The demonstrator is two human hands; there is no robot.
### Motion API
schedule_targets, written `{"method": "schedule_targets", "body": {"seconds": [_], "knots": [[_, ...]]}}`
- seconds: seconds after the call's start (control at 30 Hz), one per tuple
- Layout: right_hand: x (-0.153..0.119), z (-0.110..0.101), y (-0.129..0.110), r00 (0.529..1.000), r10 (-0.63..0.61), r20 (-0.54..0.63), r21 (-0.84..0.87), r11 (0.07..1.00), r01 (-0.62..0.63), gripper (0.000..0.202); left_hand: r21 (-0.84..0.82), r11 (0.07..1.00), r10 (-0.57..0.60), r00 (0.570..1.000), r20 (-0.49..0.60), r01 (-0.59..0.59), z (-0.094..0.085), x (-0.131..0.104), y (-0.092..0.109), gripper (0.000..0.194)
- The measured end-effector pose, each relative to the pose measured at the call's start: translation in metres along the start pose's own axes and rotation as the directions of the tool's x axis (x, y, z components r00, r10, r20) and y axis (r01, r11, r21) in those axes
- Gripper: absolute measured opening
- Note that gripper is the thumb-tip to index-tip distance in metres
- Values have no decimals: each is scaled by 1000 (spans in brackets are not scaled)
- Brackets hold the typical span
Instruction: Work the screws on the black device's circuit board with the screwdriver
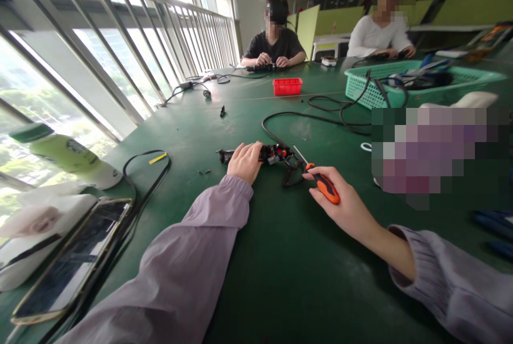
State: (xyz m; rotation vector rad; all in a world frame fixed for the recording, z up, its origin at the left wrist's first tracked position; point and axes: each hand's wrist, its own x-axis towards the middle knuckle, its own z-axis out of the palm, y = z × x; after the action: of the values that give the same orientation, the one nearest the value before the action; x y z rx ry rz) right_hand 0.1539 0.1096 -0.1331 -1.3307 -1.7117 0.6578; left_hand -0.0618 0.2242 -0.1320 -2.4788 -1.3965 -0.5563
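My left hand (246, 162) is closed over the middle of a black power tool (228, 156) that lies on the green table. At the tool's right end its insides show, with red and black parts and loose wires (286, 157). Between thumb and fingers my right hand (340, 194) grips a screwdriver (326, 186) with an orange and black handle. Its thin metal shaft points up and left, close to the exposed wires; whether the tip touches anything I cannot tell. Two small dark screws (204, 172) lie left of my left wrist.
A red bin (287, 86) and a small black part (223, 111) lie beyond the tool. A green basket (360, 87) holds tools and cables. Black cord (276, 115) runs rightward. At left are a phone (76, 258) and a bottle (68, 154). Two people sit across.
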Motion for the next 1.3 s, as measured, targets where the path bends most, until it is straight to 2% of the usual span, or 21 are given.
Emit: {"method": "schedule_targets", "body": {"seconds": [0.17, 0.3, 0.4, 0.5, 0.6, 0.7, 0.8, 0.93, 1.03, 1.23, 1.3], "knots": [[0, -1, 2, 997, 47, 64, -74, 996, -42, 30, 37, 994, -102, 995, -17, 102, 4, -4, -8, 48], [0, -1, 2, 996, 52, 74, -107, 993, -44, 31, 28, 994, -105, 994, 31, 104, 1, -6, -14, 47], [0, -1, 2, 996, 44, 80, -123, 992, -34, 31, 48, 988, -144, 989, -37, 146, -8, -14, -22, 40], [0, -1, 2, 995, 39, 89, -134, 991, -27, 30, 121, 941, -305, 947, -104, 317, -21, -29, -37, 31], [0, 0, 2, 995, 31, 92, -148, 989, -17, 29, 209, 876, -427, 900, -83, 435, -31, -47, -58, 28], [0, -1, 2, 995, 30, 91, -163, 987, -15, 29, 211, 840, -499, 865, -57, 499, -35, -63, -79, 32], [0, -1, 1, 995, 29, 93, -171, 985, -13, 29, 185, 863, -473, 881, -37, 471, -31, -74, -95, 35], [0, -2, -1, 996, 27, 91, -192, 981, -9, 29, 161, 904, -404, 915, 13, 397, -25, -79, -103, 31], [-1, -2, -1, 996, 27, 91, -206, 979, -8, 29, 157, 908, -395, 919, 6, 389, -27, -78, -100, 28], [0, -1, 0, 996, 21, 92, -222, 975, 0, 29, 95, 909, -398, 912, -94, 406, -34, -72, -84, 22], [0, -2, 0, 995, 25, 95, -222, 975, -4, 29, 74, 925, -369, 927, -69, 373, -35, -70, -80, 19]]}}
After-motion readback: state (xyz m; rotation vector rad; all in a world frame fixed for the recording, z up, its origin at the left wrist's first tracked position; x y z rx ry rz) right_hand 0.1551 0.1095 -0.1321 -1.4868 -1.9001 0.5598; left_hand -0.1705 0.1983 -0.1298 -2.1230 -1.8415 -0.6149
